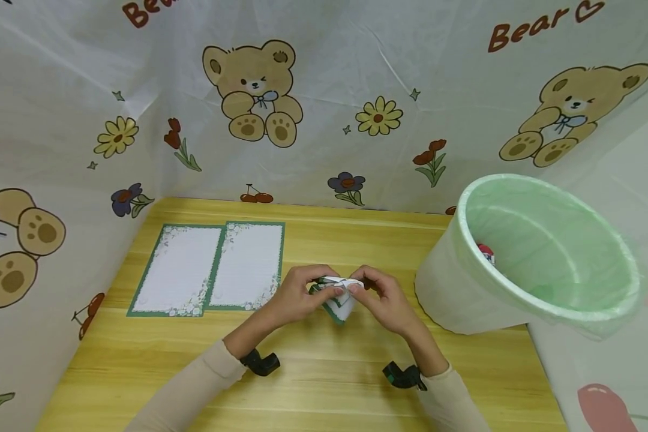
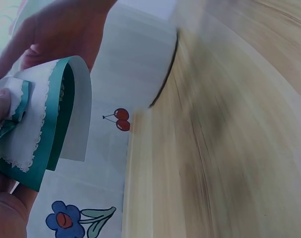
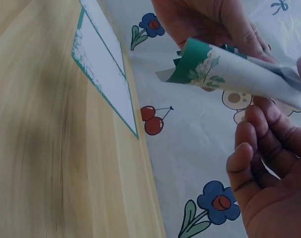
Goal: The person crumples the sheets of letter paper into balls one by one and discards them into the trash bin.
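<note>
Between both hands, raised above the wooden table, is a crumpled sheet of stationery paper [image 1: 341, 309], white with a green floral border. My left hand [image 1: 299, 294] pinches its left side, thumb in front and fingers behind. On the other side my right hand [image 1: 386, 300] pinches the top right part. The left wrist view shows the folded paper [image 2: 34, 119] curving over on itself, a green edge outward. In the right wrist view the paper [image 3: 239, 74] looks rolled, and several right fingers [image 3: 244, 151] are curled below it.
Two flat sheets, a left one [image 1: 180, 270] and a right one [image 1: 248, 264], overlap slightly on the table [image 1: 324, 384]. A large bin [image 1: 448, 288] with a pale green liner stands at the right, a small red-and-white item [image 1: 486, 253] inside. Bear-printed cloth [image 1: 324, 162] hangs behind.
</note>
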The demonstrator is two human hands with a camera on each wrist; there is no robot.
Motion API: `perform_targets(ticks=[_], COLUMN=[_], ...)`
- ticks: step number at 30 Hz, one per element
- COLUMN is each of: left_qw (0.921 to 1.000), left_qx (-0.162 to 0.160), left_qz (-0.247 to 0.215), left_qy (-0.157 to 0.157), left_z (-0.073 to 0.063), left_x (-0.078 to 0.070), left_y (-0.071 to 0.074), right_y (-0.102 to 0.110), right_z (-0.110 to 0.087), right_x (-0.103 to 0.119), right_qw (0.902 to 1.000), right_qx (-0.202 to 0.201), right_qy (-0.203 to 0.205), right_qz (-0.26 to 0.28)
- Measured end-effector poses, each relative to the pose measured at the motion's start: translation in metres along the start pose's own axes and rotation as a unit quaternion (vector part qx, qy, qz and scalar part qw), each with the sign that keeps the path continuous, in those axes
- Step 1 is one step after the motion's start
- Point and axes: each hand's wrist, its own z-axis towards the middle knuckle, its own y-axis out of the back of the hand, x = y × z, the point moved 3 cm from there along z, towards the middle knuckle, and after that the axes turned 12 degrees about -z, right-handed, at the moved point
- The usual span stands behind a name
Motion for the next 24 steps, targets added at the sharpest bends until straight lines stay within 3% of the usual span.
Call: perform_targets(ticks=[3,7,11,16,24], left_qw=[0.9999,0.9997,0.9991,0.9994,0.9996], left_qx=[0.014,0.017,0.013,0.013,-0.006], left_qz=[0.0,-0.016,-0.038,-0.033,-0.019], left_qy=[-0.007,0.003,0.016,0.007,0.021], left_z=[0.0009,0.0011,0.0012,0.0047,0.0054], left_x=[-0.0007,0.0015,0.0024,-0.0001,0.0029], left_y=[-0.0019,-0.0045,-0.0071,-0.0074,-0.003], right_y=[-0.0005,-0.0019,-0.0018,0.0007,-0.0004], right_z=[0.001,0.0012,0.0013,0.0016,0.0003], right_x=[0.0017,0.0046,0.0046,0.0041,-0.0002], right_qw=[0.9997,0.9995,0.9989,0.9969,0.999], right_qx=[0.013,0.016,0.003,-0.022,0.006], right_qy=[-0.006,0.016,0.043,0.067,0.045], right_qz=[-0.021,-0.02,-0.02,-0.035,0.004])
